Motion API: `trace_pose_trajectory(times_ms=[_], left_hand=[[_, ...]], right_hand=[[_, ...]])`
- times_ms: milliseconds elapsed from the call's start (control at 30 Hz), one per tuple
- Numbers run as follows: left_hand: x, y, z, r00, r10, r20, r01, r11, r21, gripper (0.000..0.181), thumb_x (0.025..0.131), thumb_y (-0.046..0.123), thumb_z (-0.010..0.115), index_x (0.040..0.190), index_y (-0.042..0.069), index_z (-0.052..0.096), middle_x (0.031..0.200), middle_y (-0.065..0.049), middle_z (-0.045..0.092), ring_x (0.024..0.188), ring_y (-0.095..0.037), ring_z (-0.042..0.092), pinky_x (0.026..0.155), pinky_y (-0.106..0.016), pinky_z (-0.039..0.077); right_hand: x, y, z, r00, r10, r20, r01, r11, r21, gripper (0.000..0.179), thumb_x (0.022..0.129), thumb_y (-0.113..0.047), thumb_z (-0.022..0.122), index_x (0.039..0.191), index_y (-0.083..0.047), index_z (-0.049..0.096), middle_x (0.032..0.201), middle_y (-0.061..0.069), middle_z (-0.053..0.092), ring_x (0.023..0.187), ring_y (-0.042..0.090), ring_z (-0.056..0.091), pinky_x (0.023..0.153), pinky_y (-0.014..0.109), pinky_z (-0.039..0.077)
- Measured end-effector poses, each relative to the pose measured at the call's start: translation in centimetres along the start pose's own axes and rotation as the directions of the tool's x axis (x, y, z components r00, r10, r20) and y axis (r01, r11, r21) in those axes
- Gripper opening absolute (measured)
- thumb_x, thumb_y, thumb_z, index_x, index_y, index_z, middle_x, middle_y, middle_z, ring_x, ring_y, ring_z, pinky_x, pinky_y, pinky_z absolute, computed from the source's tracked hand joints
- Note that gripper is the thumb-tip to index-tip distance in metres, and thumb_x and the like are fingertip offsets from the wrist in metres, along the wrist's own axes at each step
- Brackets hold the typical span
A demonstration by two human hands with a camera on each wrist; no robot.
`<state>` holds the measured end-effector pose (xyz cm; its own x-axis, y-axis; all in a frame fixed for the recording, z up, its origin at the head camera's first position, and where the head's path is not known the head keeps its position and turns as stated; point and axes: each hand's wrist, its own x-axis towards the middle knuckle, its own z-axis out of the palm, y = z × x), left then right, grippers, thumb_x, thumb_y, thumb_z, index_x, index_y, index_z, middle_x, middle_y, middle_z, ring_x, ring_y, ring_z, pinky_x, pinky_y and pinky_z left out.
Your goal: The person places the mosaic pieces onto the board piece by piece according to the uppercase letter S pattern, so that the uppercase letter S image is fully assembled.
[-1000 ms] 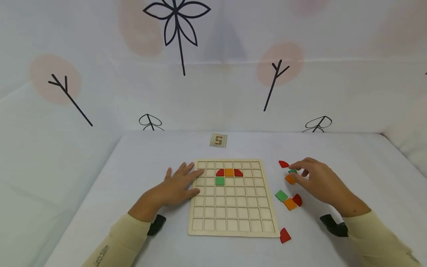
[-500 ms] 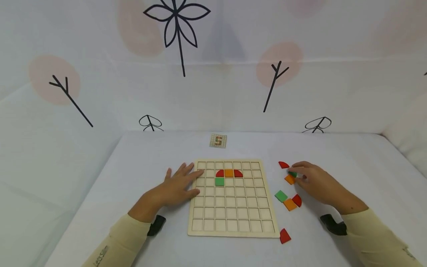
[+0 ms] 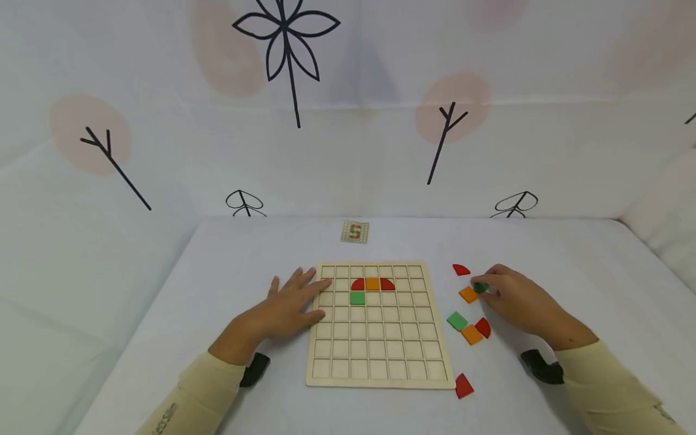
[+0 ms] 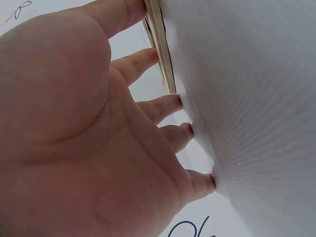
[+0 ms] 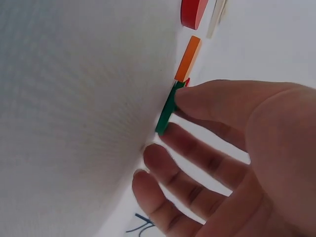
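My right hand (image 3: 519,302) pinches a dark green tile (image 5: 169,109) between thumb and fingers, low over the cloth to the right of the board. An orange square tile (image 3: 468,295) lies right by it, and a red quarter-round tile (image 3: 461,269) is just beyond. My left hand (image 3: 283,311) lies with fingers spread at the left edge of the wooden grid board (image 3: 377,383), index finger and thumb touching its rim. Set in the grid's upper cells are two red quarter-rounds (image 3: 357,284) with an orange square (image 3: 372,284) between them, plus a light green square (image 3: 357,298) below the left one.
Right of the board lie a light green square (image 3: 457,321), an orange square (image 3: 472,334) and a red quarter-round (image 3: 483,327). Another red quarter-round (image 3: 464,386) sits by the lower right corner. A small pattern card (image 3: 354,232) lies behind the board. White patterned cloth (image 3: 359,157) rises behind.
My right hand has taken the dark green tile in its fingertips and shifted it slightly off the orange square, which shows more now. The left hand stays where it was.
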<state>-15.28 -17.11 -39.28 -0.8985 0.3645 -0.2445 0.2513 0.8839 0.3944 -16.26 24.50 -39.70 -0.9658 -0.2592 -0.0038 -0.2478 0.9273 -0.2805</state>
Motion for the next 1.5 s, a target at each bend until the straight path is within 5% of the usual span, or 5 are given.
trace_pose_trajectory(times_ms=[533, 1500], left_hand=[[0.01, -0.29, 0.26, 1.000, -0.009, -0.003, 0.009, 1.000, 0.003, 0.067, 0.098, 0.043, 0.061, 0.157, 0.035, 0.031, 0.170, -0.002, 0.012, 0.158, -0.029, 0.001, 0.122, -0.064, -0.005], [-0.17, -0.06, 0.11, 1.000, 0.013, -0.004, -0.012, 1.000, 0.004, 0.065, 0.100, 0.041, 0.059, 0.157, 0.033, 0.031, 0.169, -0.004, 0.013, 0.158, -0.030, 0.002, 0.122, -0.065, -0.004]], right_hand=[[0.05, -0.11, -0.50, 0.996, 0.090, 0.021, -0.088, 0.993, -0.077, 0.029, 0.081, -0.008, 0.081, 0.109, -0.004, 0.073, 0.096, 0.017, 0.064, 0.078, 0.026, 0.059, 0.067, 0.043, 0.060], [0.26, -0.24, -0.47, 0.995, 0.031, 0.095, -0.035, 0.999, 0.041, 0.020, 0.086, -0.006, 0.076, 0.101, -0.009, 0.064, 0.082, 0.004, 0.064, 0.073, 0.018, 0.055, 0.063, 0.033, 0.053]])
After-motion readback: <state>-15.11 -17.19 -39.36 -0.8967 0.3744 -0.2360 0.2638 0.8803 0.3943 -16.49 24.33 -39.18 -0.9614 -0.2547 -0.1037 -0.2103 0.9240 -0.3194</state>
